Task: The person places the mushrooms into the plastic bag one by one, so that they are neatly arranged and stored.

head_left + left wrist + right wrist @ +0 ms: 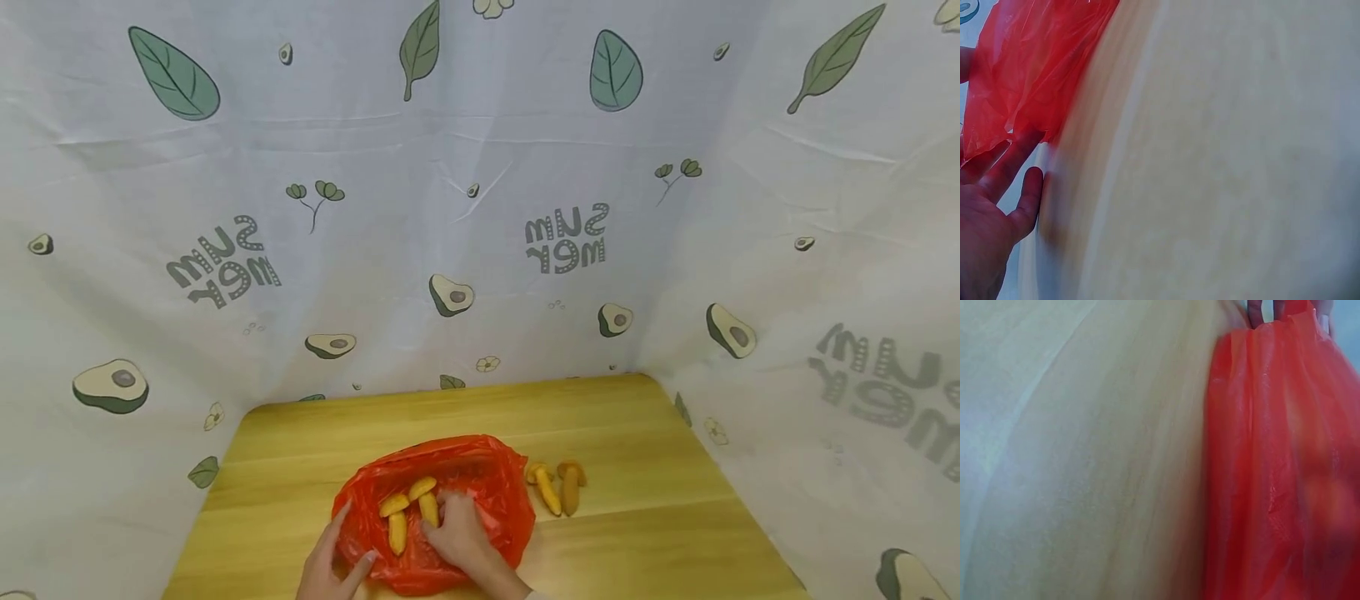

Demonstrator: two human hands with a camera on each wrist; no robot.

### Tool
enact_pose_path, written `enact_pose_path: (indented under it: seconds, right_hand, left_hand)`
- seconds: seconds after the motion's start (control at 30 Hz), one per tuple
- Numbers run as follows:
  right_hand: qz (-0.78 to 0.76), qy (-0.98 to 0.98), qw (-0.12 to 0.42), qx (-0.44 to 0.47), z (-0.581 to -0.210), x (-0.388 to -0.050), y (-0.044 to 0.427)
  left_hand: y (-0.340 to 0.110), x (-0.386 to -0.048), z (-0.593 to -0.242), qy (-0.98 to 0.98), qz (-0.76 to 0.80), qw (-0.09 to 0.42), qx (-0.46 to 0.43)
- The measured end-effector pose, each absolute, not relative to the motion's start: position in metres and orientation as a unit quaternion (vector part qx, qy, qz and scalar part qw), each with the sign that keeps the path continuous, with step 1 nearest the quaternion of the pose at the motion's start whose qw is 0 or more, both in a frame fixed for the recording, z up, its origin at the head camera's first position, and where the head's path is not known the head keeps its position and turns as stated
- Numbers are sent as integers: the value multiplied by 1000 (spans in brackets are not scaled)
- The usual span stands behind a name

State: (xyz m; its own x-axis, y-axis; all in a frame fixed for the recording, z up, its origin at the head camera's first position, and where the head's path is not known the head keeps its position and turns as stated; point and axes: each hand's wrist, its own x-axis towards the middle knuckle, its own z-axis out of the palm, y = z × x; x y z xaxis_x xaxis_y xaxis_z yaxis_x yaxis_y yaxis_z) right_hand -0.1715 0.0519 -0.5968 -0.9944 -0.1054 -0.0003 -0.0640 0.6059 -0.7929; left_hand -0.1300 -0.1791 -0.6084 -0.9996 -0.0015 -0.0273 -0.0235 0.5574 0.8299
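A red plastic bag (517, 525) lies with its mouth spread on the wooden table. Inside it are two yellow-brown mushrooms: the left mushroom (397, 533) lies apart from the hands, while the right mushroom (423, 487) is at the right hand. My right hand (461, 533) reaches into the bag, thumb and fingers about that mushroom's stem, which they partly hide. At the bag's left rim, my left hand (326, 567) has thumb and forefinger spread. The left wrist view shows this hand's fingers (1013, 162) fairly straight against the plastic. In the right wrist view, the bag (1272, 475) hides most of the hand.
Two more mushrooms, one (545, 490) yellow and one (571, 487) browner, lie side by side just right of the bag. The wooden table (645, 533) meets a pale curtain (375, 275) printed with leaves and avocados at its back and sides.
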Motion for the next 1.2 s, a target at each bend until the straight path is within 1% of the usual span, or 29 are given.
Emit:
enact_pose_path:
  seconds: [0.1,0.2,0.33,0.4,0.5,0.57,0.73,0.87,1.03,1.2]
  right_hand:
    - [-446,893,40,-41,-600,-170,48]
    - [-439,897,32,-35,-601,-170,48]
    - [-426,903,18,-55,-599,-172,53]
    - [-425,902,21,-68,-597,-172,53]
    - [-426,901,30,-78,-596,-170,52]
    - [-425,901,43,-78,-595,-169,51]
    - [-429,898,71,-72,-596,-167,50]
    - [-425,899,80,-69,-599,-164,52]
    - [-413,906,49,-78,-595,-163,64]
    - [-402,911,8,-96,-583,-169,78]
  left_hand:
    - [-183,-127,-609,882,471,7,-9]
    - [-184,-128,-612,882,472,-11,6]
    - [-181,-131,-618,885,461,-63,31]
    - [-181,-132,-620,887,452,-88,42]
    - [-182,-131,-622,888,444,-109,55]
    - [-183,-129,-622,889,442,-109,57]
    - [-186,-125,-622,889,446,-90,45]
    - [-187,-120,-623,889,451,-74,35]
    - [-186,-121,-626,883,463,-66,32]
    - [-186,-129,-625,879,467,-78,52]
